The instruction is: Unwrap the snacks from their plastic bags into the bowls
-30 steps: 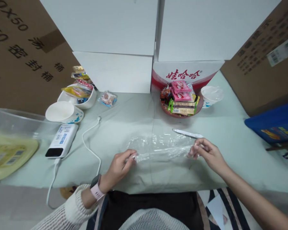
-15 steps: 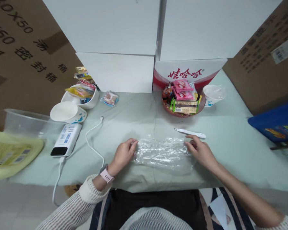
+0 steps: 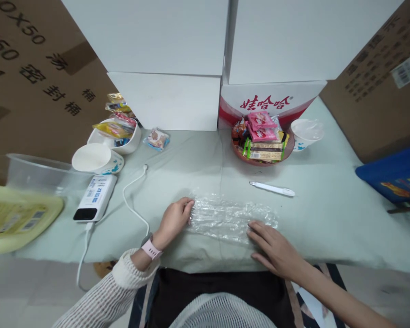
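Observation:
A crinkled clear plastic bag (image 3: 222, 218) lies flat near the front edge of the cloth-covered table. My left hand (image 3: 176, 218) pinches its left end between thumb and fingers, a pink-strapped watch on the wrist. Over the bag's lower right part, my right hand (image 3: 275, 248) rests with its fingers stretched out, the fingertips on the plastic. Just beyond the bag's right side lies a white pen-like utility knife (image 3: 272, 188), touched by neither hand.
Behind stand a basket of wrapped snacks (image 3: 259, 159) and a paper cup (image 3: 304, 136) holding clear plastic. To the left are a white power bank (image 3: 97, 196) with its cable, a paper bowl (image 3: 99, 159), a snack-filled white bowl (image 3: 133, 141) and one wrapped snack (image 3: 156, 139).
My right hand has let go of the bag's upper right edge and moved down and left, its fingers now spread over the plastic. My left hand keeps its place.

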A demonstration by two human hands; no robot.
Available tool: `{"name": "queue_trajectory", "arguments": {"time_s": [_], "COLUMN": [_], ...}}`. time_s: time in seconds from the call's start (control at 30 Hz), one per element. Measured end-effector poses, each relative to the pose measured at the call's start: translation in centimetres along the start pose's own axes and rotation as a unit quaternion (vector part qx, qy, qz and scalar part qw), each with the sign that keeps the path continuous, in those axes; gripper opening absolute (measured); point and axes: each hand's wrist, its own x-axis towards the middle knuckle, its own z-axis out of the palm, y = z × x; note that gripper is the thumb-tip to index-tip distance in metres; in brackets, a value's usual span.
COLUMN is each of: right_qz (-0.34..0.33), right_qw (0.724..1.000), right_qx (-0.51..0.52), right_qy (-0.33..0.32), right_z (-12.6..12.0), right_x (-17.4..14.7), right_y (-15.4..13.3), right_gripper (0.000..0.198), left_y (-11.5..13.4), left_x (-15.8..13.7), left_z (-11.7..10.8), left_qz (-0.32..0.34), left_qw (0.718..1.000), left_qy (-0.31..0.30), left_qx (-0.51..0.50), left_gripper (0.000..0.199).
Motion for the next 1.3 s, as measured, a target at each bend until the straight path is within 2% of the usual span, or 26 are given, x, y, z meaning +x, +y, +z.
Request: {"name": "queue_trajectory", "arguments": {"time_s": [0.07,0.13,0.2,0.23,0.27,0.33,0.4,0.47,0.53,0.6,0.63,0.67,0.7,0.73,0.77,0.83,0.9,0.93,1.0,1.1,1.2,1.3], "right_qz": [0.002,-0.001,-0.005,-0.005,-0.005,-0.004,0.002,0.011,0.020,0.063,0.101,0.146,0.191,0.228,0.250,0.247,0.215,0.205,0.223,0.287,0.324,0.345], "right_qw": [1.000,1.000,0.998,0.997,0.996,0.993,0.991,0.989,0.985,0.972,0.957,0.935,0.905,0.871,0.838,0.784,0.742,0.727,0.712,0.703,0.693,0.668], "right_qx": [0.005,0.012,0.018,0.020,0.021,0.022,0.028,0.049,0.085,0.130,0.159,0.198,0.246,0.308,0.382,0.531,0.630,0.654,0.665,0.649,0.643,0.658], "right_qy": [0.007,0.027,0.058,0.075,0.091,0.114,0.130,0.140,0.150,0.187,0.220,0.256,0.290,0.308,0.299,0.205,0.085,0.047,0.034,0.044,0.028,0.021], "right_z": [0.2,0.3,0.4,0.5,0.7,0.7,0.1,-1.5,-3.7,-6.0,-6.9,-7.5,-7.7,-7.7,-7.4,-6.2,-4.9,-4.4,-3.9,-4.1,-4.4,-4.5], "right_x": [0.0,0.1,0.1,0.1,0.1,0.1,0.3,0.8,1.4,2.1,2.5,2.8,3.1,3.4,3.7,4.3,4.9,5.3,6.1,7.7,8.9,9.5], "right_y": [0.2,0.3,0.4,0.4,0.3,0.1,-0.3,-0.7,-0.7,0.1,0.8,1.7,2.5,3.3,3.8,4.0,3.1,2.4,0.9,-0.3,-0.3,0.0], "right_gripper": [0.040,0.035,0.029,0.027,0.025,0.023,0.023,0.024,0.024,0.022,0.022,0.023,0.027,0.032,0.039,0.056,0.067,0.068,0.062,0.046,0.032,0.031], "left_y": [-0.5,-0.6,-0.2,0.2,0.7,1.9,2.9,3.6,4.1,4.7,5.0,5.4,5.8,6.2,6.5,7.0,7.4,7.5,7.7,7.7,7.6,7.6], "left_x": [0.1,-0.1,-0.8,-1.3,-1.9,-3.1,-3.9,-4.1,-4.0,-3.9,-3.8,-3.8,-3.8,-3.8,-3.9,-3.9,-3.9,-3.9,-4.0,-4.0,-3.7,-3.2], "left_z": [-0.8,-1.6,-2.0,-1.9,-1.5,-0.1,1.8,3.3,4.0,3.6,3.2,2.6,2.1,1.6,1.3,1.0,1.2,1.4,1.8,2.3,2.3,1.8], "left_qz": [-0.005,0.025,0.116,0.180,0.245,0.352,0.389,0.367,0.320,0.251,0.206,0.155,0.101,0.052,0.011,-0.043,-0.068,-0.075,-0.087,-0.115,-0.143,-0.164], "left_qw": [0.999,0.994,0.979,0.967,0.955,0.929,0.911,0.915,0.936,0.954,0.949,0.930,0.895,0.851,0.807,0.748,0.723,0.717,0.715,0.732,0.751,0.754], "left_qy": [0.015,0.077,0.144,0.152,0.136,0.041,-0.051,-0.101,-0.122,-0.160,-0.196,-0.240,-0.282,-0.314,-0.330,-0.324,-0.307,-0.302,-0.291,-0.252,-0.209,-0.212], "left_qx": [0.037,0.070,0.090,0.094,0.098,0.110,0.130,0.130,0.078,-0.044,-0.133,-0.231,-0.330,-0.418,-0.490,-0.578,-0.615,-0.624,-0.629,-0.623,-0.610,-0.600], "left_gripper": [0.032,0.030,0.029,0.028,0.028,0.036,0.058,0.055,0.045,0.039,0.037,0.036,0.037,0.039,0.041,0.044,0.043,0.043,0.040,0.034,0.028,0.028]}}
